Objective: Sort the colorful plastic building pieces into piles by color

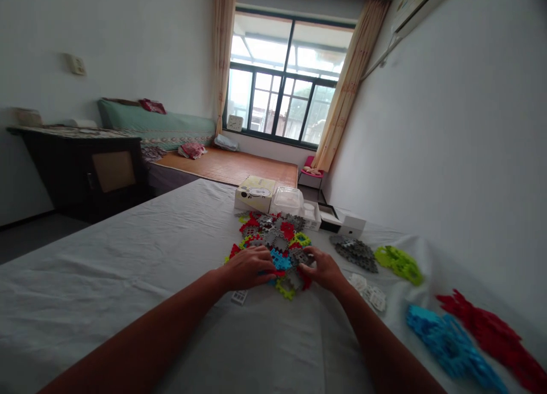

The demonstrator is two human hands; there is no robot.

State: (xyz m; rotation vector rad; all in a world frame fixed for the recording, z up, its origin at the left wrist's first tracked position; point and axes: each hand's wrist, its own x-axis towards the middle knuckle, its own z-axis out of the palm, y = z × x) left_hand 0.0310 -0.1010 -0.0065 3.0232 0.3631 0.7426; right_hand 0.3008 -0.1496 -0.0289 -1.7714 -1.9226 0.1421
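A heap of mixed plastic gear-shaped building pieces [276, 240] in grey, red, lime and blue lies on the cloth-covered surface. My left hand [253, 264] rests at the heap's left side, its fingers bent downward and apart from the thumb, close to a blue piece [280, 259]. On the right side, my right hand [323, 268] has thumb and fingers around a dark grey gear piece [301, 256]. Beneath my left wrist lies a small white lattice piece [239, 297].
To the right lie separate piles: grey pieces [354, 252], lime pieces [399, 263], white pieces [368, 292], blue pieces [455, 342] and red pieces [491, 337]. Behind the heap stand a yellowish carton [255, 194], a clear plastic container [288, 198] and small boxes [351, 225].
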